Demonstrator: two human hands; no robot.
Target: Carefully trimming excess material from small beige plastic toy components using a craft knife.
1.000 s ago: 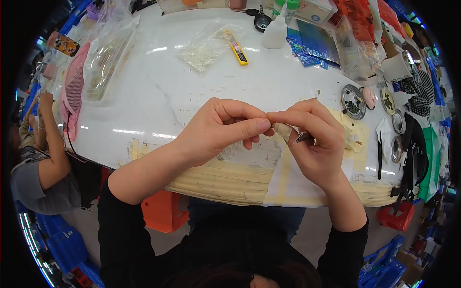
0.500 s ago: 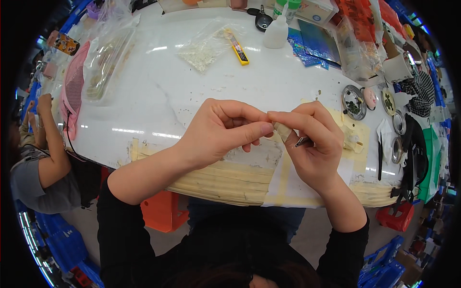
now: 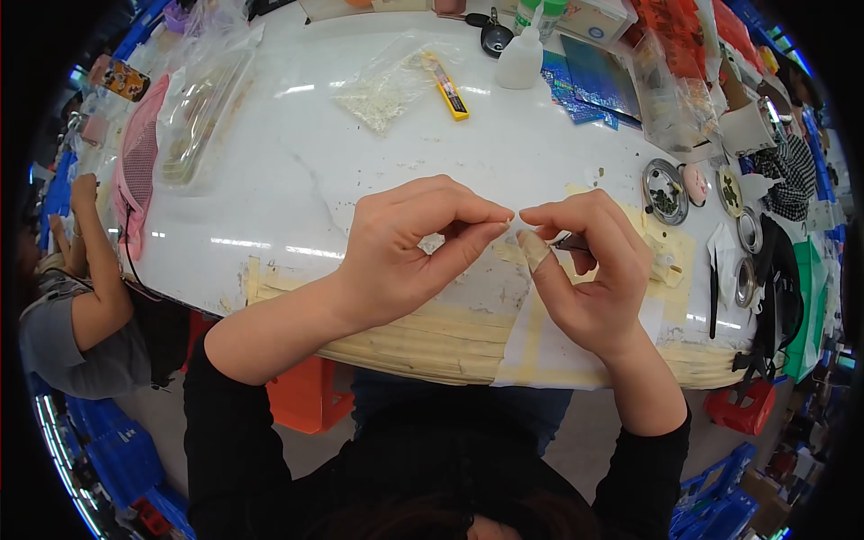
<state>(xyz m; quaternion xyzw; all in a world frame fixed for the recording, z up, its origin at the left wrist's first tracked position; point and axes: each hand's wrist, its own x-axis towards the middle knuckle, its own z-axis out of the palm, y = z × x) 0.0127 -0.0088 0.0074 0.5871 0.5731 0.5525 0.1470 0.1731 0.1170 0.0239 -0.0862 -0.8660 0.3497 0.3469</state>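
Observation:
Above the near part of the white table, my left hand [image 3: 409, 247] pinches a tiny pale piece [image 3: 510, 221] between thumb and index finger; it is too small to name. Close to its right is my right hand [image 3: 598, 270], its thumb and index finger apart at the tips. A pale tan wrap [image 3: 535, 249] covers the end of that thumb. A slim metal tool [image 3: 569, 243] is tucked in the curled fingers of my right hand; most of it is hidden. Beneath the right hand lies a white sheet [image 3: 549, 346] over yellowish tape at the table's edge.
A clear bag of small white pieces [image 3: 378, 103] lies ahead, beside a yellow packet [image 3: 447, 90]. A white squeeze bottle [image 3: 519, 63] stands farther back. Right of my hands is a metal dish [image 3: 679, 213] with dark green bits. Another person [image 3: 81, 333] sits at the left.
My hands have drawn slightly apart from touching fingertips. The tiny pale piece now shows in my left pinch, and my right thumb and index finger have spread.

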